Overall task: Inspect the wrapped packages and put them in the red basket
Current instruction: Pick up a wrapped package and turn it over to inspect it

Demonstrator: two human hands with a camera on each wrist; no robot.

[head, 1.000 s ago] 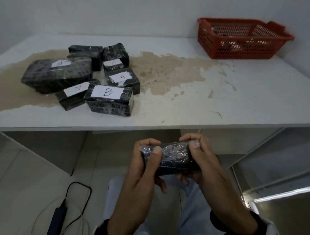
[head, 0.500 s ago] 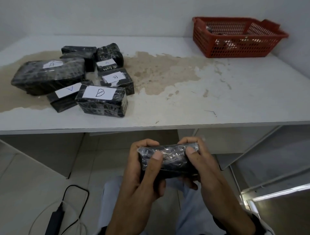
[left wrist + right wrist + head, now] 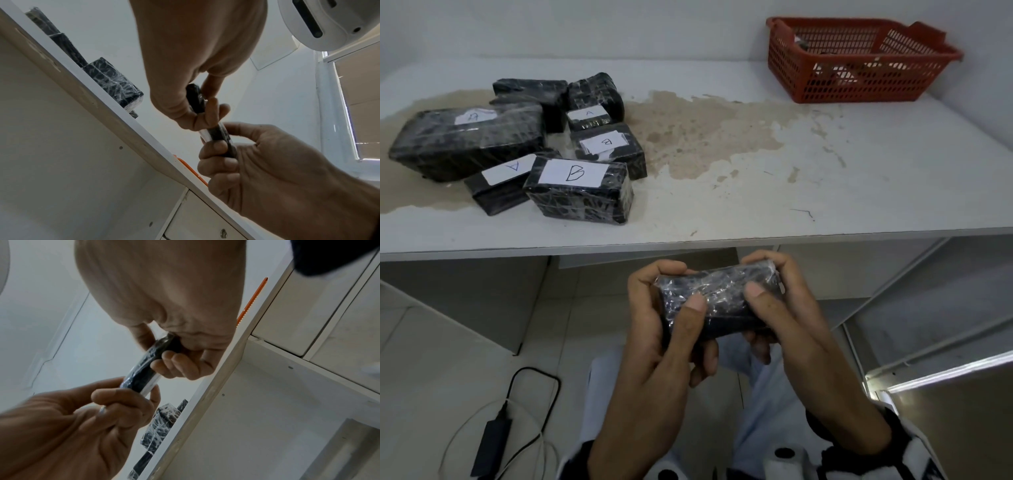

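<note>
A small black package (image 3: 722, 299) in shiny clear wrap is held level in front of me, below the table's front edge. My left hand (image 3: 681, 294) grips its left end and my right hand (image 3: 763, 284) grips its right end, each with the thumb on top and fingers curled underneath. The wrist views show the same package (image 3: 219, 133) (image 3: 144, 374) edge-on between both hands. Several more wrapped black packages (image 3: 580, 193), some with white A or B labels, lie piled on the table's left. The red basket (image 3: 859, 82) stands at the far right corner.
The white table (image 3: 825, 178) has a wide brown stain across its middle. Below it are cabinet panels and a drawer front (image 3: 205, 224). A black power adapter with cables (image 3: 493, 442) lies on the floor to my left.
Both hands keep hold of the package in about the same place. The thumbs have shifted a little over its top and its right end has tipped up slightly.
</note>
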